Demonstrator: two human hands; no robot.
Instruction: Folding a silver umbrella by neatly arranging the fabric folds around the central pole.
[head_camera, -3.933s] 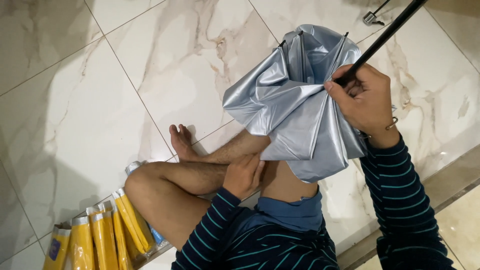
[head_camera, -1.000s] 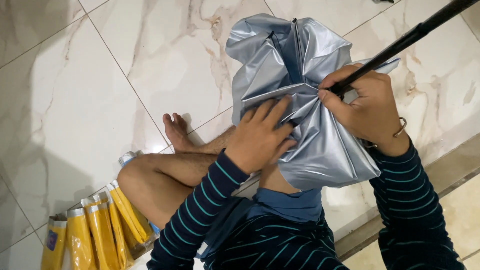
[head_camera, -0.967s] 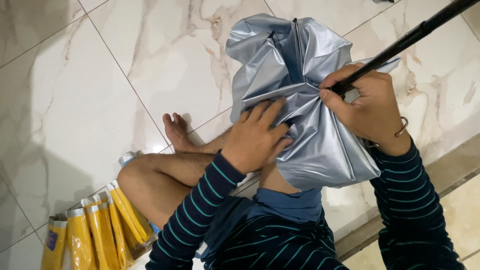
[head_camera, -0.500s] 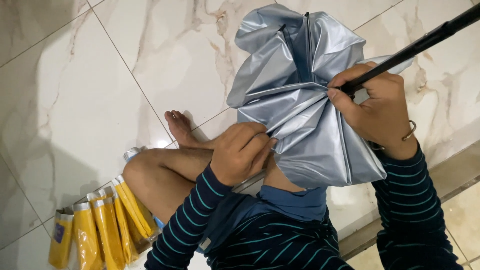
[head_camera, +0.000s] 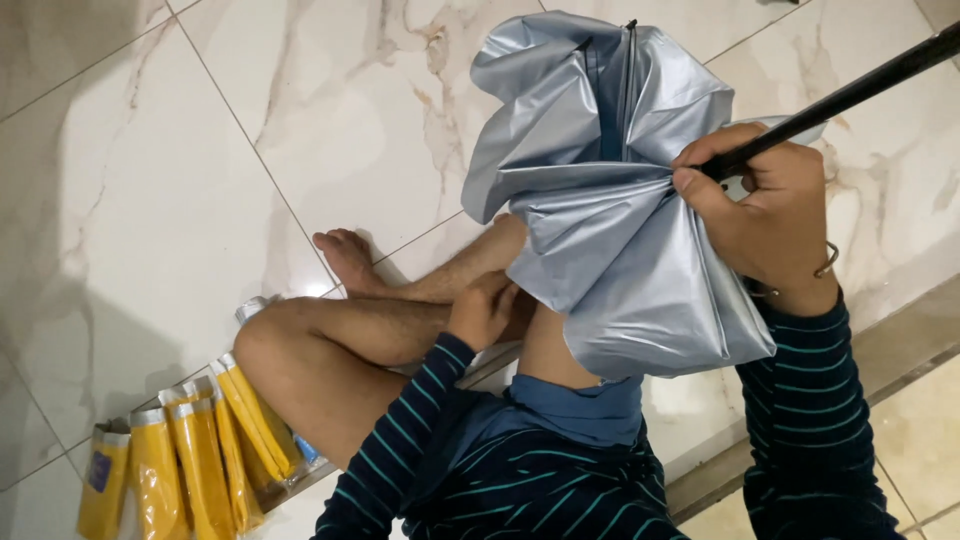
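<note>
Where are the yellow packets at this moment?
In the head view, the yellow packets lie in a row on the marble floor at the lower left, beside the person's bent knee.

Silver-grey umbrella canopy (head_camera: 620, 250), black shaft (head_camera: 850, 95); yellow packs (head_camera: 190, 450); navy teal-striped sleeves (head_camera: 800, 400); white marbled floor (head_camera: 150, 150).

Silver umbrella canopy (head_camera: 610, 230): one
Black umbrella shaft (head_camera: 850, 95): one
Yellow tubes (head_camera: 190, 450) at the floor's lower-left edge: about five
Hands: two, left hand (head_camera: 482, 312) and right hand (head_camera: 765, 215)
</note>
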